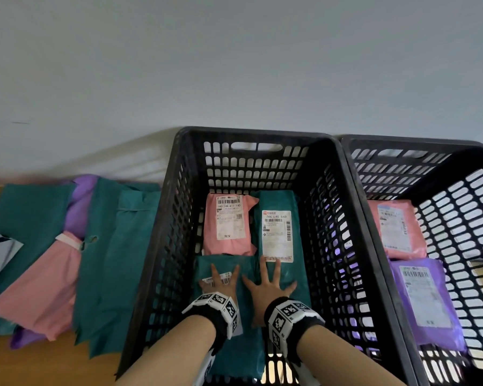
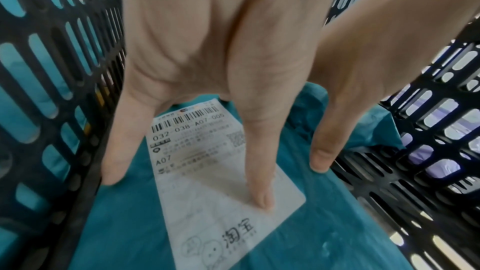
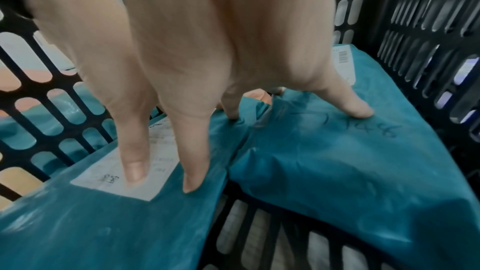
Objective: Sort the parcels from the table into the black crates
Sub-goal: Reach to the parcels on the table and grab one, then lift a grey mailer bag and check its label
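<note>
Both your hands spread flat, pressing down: left hand (image 1: pixel 219 282) on near teal parcel (image 1: pixel 229 338) in left black crate (image 1: pixel 162 238), right hand (image 1: pixel 268 285) bridging onto far teal parcel (image 1: pixel 276 201). Soft, light, slippery film; likely crumples. Grip by edge, not label (image 2: pixel 207 171).

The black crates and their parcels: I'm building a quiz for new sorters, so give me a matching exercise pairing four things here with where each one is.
Things:
1. pink plastic parcel with white label
2. purple plastic parcel with white label
3. left hand
4. unlabelled pink plastic mailer

Places:
A. right black slotted crate
B. wooden table, outside the crates
C. far left corner of the left black slotted crate
D. flat on the near teal parcel's label

Pairs: 1-C, 2-A, 3-D, 4-B
</note>
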Demonstrator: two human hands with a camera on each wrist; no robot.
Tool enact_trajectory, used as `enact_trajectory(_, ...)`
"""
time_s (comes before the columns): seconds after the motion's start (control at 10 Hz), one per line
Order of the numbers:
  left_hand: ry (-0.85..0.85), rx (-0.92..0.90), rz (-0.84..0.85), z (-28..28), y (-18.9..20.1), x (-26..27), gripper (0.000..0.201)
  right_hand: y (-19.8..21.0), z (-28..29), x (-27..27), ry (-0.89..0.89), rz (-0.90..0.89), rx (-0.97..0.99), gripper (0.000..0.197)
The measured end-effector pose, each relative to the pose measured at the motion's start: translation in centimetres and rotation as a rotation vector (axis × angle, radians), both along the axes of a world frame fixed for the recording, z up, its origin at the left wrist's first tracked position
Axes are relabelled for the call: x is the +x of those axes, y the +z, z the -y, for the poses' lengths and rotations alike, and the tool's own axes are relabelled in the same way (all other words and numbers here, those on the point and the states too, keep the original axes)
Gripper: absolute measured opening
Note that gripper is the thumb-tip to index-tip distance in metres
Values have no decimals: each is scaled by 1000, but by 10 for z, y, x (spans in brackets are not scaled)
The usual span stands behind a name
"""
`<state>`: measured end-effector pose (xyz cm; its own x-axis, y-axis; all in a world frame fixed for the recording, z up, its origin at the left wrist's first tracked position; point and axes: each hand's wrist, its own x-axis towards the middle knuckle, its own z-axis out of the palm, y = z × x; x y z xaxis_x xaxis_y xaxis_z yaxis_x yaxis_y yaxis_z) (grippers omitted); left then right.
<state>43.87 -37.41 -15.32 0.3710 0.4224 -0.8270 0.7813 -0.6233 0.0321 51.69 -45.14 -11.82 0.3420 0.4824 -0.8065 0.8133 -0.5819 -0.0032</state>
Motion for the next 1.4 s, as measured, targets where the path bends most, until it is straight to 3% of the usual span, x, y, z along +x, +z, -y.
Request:
enact_trajectory(0.2, 32, 2, 7, -1, 13, 6, 83, 8, -2, 0, -20, -3, 3, 93)
enact_trajectory(0.4, 63, 89, 166, -12, 49, 6, 65, 26, -16, 11, -103, 96, 152, 61)
enact_trajectory(0.5, 71, 122, 195, -19, 67, 10, 54, 37, -24, 23, -170, 76, 186, 61)
enact_trajectory(0.6, 101, 156, 246, -25, 97, 20, 56, 58, -31, 39, -228, 18, 303, 45)
enact_trajectory(0.8, 207, 136, 358, -47, 149, 46, 85, 106, -46, 63, -258, -162, 585, 54)
enact_trajectory(0.9, 238, 194, 449, -53, 185, 49, 59, 125, -55, 73, -283, -215, 680, 56)
enact_trajectory(1.1, 344, 203, 639, -66, 233, 38, 68, 163, -72, 72, -370, -339, 893, 61)
enact_trajectory(1.3, 339, 205, 787, -81, 286, 15, 50, 212, -90, 44, -414, -486, 1006, 57)
enact_trajectory(1.4, 320, 252, 836, -89, 310, -15, 60, 234, -101, 19, -397, -485, 1058, 65)
